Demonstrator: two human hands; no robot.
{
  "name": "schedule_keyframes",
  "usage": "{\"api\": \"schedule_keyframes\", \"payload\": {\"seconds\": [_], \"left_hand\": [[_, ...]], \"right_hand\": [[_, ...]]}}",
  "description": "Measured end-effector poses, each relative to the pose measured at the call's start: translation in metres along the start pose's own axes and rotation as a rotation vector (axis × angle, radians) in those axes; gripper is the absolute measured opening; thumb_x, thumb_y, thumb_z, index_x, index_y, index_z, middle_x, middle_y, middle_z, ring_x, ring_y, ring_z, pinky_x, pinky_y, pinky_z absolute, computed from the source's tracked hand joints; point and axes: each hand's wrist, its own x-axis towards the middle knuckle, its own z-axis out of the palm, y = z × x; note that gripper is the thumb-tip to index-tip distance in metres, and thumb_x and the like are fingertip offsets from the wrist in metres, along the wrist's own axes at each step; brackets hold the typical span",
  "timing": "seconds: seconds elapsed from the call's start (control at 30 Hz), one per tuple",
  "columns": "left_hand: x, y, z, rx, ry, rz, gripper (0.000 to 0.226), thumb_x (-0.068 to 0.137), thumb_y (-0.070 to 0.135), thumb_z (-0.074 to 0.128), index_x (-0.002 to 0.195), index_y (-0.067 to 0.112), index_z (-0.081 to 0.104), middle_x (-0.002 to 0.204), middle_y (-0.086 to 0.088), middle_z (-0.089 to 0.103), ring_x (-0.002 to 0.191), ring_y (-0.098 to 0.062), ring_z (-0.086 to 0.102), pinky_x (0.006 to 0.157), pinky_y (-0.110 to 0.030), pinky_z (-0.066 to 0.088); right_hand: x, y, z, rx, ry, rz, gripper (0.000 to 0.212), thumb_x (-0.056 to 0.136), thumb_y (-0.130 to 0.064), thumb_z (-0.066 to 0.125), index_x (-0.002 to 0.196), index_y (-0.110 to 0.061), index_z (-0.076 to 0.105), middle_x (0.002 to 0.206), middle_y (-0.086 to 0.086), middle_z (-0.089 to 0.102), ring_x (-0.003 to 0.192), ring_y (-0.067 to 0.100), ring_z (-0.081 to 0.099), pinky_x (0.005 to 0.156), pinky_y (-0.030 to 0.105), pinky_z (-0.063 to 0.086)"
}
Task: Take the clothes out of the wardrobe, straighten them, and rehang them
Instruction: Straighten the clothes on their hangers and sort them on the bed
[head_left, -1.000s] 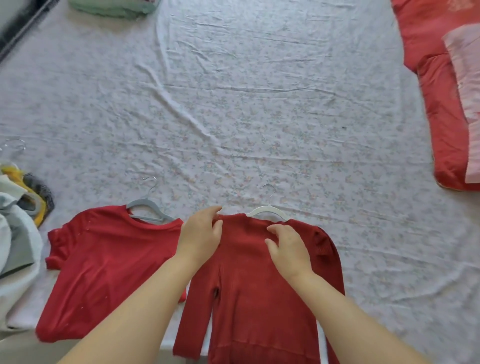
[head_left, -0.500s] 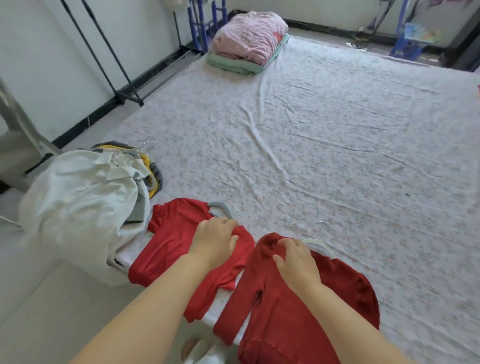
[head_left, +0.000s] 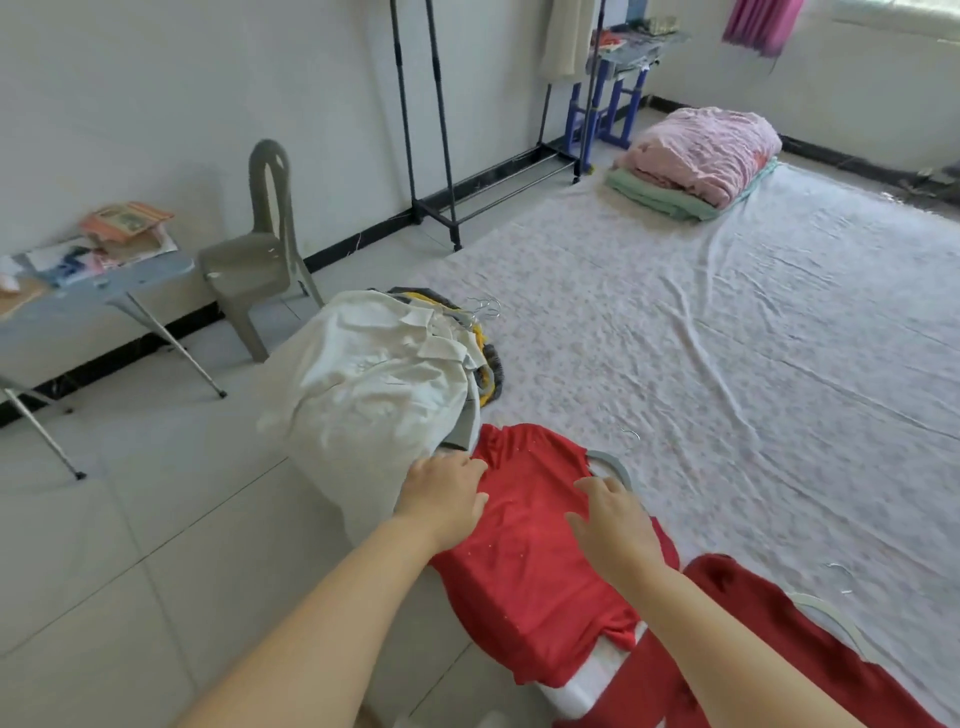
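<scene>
The red shirt (head_left: 540, 545) lies flat at the bed's (head_left: 727, 364) near edge, its hem drooping over the side. Its grey hanger (head_left: 615, 465) sticks out at the collar, mostly hidden inside the cloth. The left hand (head_left: 441, 499) rests on the shirt's shoulder edge with bent fingers; their tips are hidden, so whether it pinches the cloth cannot be told. The right hand (head_left: 613, 525) lies flat beside the collar, fingers spread, holding nothing. Both forearms reach in from below. A darker sweater (head_left: 779, 649) on a white hanger (head_left: 831, 618) is cut off at the lower right. A white pile (head_left: 374, 384) just left covers other clothes. Beyond stand a chair (head_left: 260, 254), a cluttered tabletop (head_left: 78, 296) and a rack (head_left: 431, 130).
</scene>
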Motion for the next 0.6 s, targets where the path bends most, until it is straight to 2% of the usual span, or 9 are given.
{"api": "schedule_keyframes", "payload": {"seconds": [0.1,0.3,0.6], "left_hand": [[0.0,-0.07,-0.008,0.006,-0.046,-0.011,0.041,0.091,0.036,0.042,0.13,0.022,0.046,0.129,-0.002,0.05,0.119,-0.023,0.045,0.098,-0.035,0.032],[0.013,-0.187,-0.032,0.021,-0.078,-0.036,0.036,0.091,0.037,0.046,0.122,0.02,0.051,0.123,-0.004,0.054,0.113,-0.026,0.048,0.094,-0.036,0.034],[0.101,-0.277,-0.05,0.034,-0.135,-0.025,0.038,0.092,0.035,0.043,0.126,0.02,0.048,0.128,-0.003,0.049,0.121,-0.025,0.042,0.099,-0.036,0.03]], "right_hand": [[0.02,-0.063,0.022,-0.027,0.0,0.007,0.046,0.09,-0.03,0.053,0.134,-0.019,0.043,0.132,0.004,0.045,0.122,0.023,0.043,0.099,0.036,0.039],[0.065,-0.167,0.054,-0.031,-0.007,-0.019,0.044,0.09,-0.029,0.053,0.131,-0.019,0.045,0.128,0.002,0.047,0.12,0.023,0.044,0.092,0.033,0.038],[0.171,-0.233,0.078,-0.018,-0.055,0.011,0.045,0.091,-0.033,0.054,0.133,-0.019,0.043,0.132,0.003,0.046,0.121,0.022,0.044,0.095,0.034,0.041]]}}
